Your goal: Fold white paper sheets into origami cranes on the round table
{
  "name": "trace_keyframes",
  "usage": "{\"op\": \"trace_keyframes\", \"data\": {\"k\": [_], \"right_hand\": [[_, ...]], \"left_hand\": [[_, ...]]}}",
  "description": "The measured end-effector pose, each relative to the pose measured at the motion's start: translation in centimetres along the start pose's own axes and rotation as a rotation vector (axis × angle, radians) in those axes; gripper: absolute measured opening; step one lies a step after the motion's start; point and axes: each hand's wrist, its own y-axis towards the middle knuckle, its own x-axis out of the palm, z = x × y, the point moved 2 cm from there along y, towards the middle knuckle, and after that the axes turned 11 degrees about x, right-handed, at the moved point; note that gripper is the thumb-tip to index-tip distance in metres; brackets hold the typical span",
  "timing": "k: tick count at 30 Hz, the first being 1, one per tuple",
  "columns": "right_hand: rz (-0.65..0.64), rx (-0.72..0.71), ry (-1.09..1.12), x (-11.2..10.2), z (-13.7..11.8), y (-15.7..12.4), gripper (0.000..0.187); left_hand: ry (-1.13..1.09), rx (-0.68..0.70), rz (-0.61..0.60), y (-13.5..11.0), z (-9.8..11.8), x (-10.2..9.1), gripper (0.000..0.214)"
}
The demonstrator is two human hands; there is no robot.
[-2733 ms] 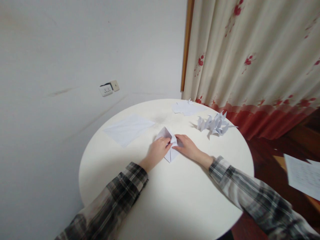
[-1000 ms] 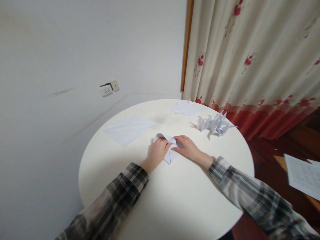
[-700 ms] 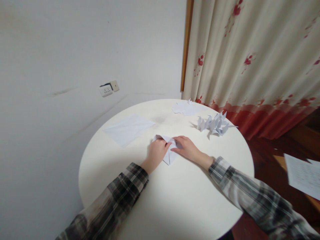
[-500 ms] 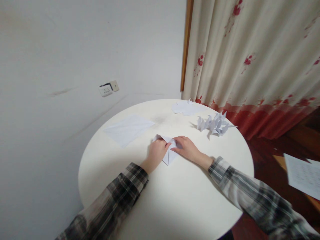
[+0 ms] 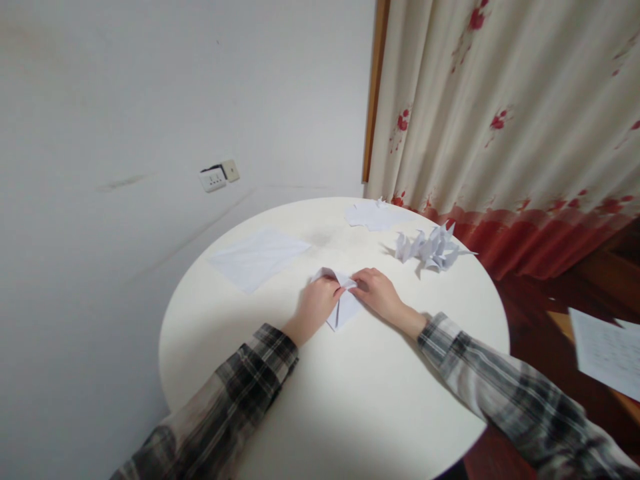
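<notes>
Between my hands, on the round white table point(image 5: 300, 427), lies a partly folded sheet of white paper point(image 5: 345, 312) with a pointed corner toward me and creases down its middle. My left hand point(image 5: 320, 300) is closed on its left side, thumb near the centre fold. At the upper right side, my right hand point(image 5: 375, 288) pinches the paper's edge between thumb and fingers. The far flap of the paper is raised a little off the table. Some fingertips are hidden behind the folds.
A flat creased paper square point(image 5: 260, 259) lies at the far left of the table. Several folded paper cranes point(image 5: 435, 248) stand in a cluster at the right, with more white sheets point(image 5: 377, 216) behind. A wall socket point(image 5: 213, 179) and a curtain point(image 5: 500, 100) border the table.
My right hand has shifted its fingers slightly up and right along the paper's edge. The upper flap looks a little more raised. The view has moved slightly.
</notes>
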Motion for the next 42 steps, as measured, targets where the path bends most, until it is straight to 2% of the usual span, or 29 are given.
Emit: {"op": "trace_keyframes", "data": {"k": [7, 16, 29, 33, 36, 39, 42], "right_hand": [[0.008, 0.027, -0.052, -0.2, 0.0, 0.1, 0.007], [-0.02, 0.088, -0.081, 0.3, 0.6, 0.5, 0.008], [-0.023, 0.084, -0.069, 0.0, 0.5, 0.4, 0.008], [-0.016, 0.088, -0.082, 0.0, 0.6, 0.5, 0.007], [-0.01, 0.09, -0.091, -0.1, 0.7, 0.5, 0.006], [-0.015, 0.108, -0.103, -0.1, 0.9, 0.6, 0.006], [-0.021, 0.118, -0.106, -0.2, 1.0, 0.6, 0.007]], "left_hand": [[-0.037, 0.018, 0.017, 0.0, 0.1, -0.2, 0.022], [-0.135, 0.044, 0.107, 0.0, 0.2, -0.5, 0.02], [-0.096, 0.081, 0.156, 0.1, 0.1, -0.1, 0.015], [-0.092, 0.125, 0.251, -0.1, 0.3, -0.6, 0.009], [-0.066, 0.153, 0.4, -0.2, 0.7, -1.5, 0.003], [-0.025, 0.133, 0.58, -0.4, 1.1, -2.2, 0.03], [-0.081, 0.129, 0.613, -0.3, 1.0, -2.0, 0.061]]}}
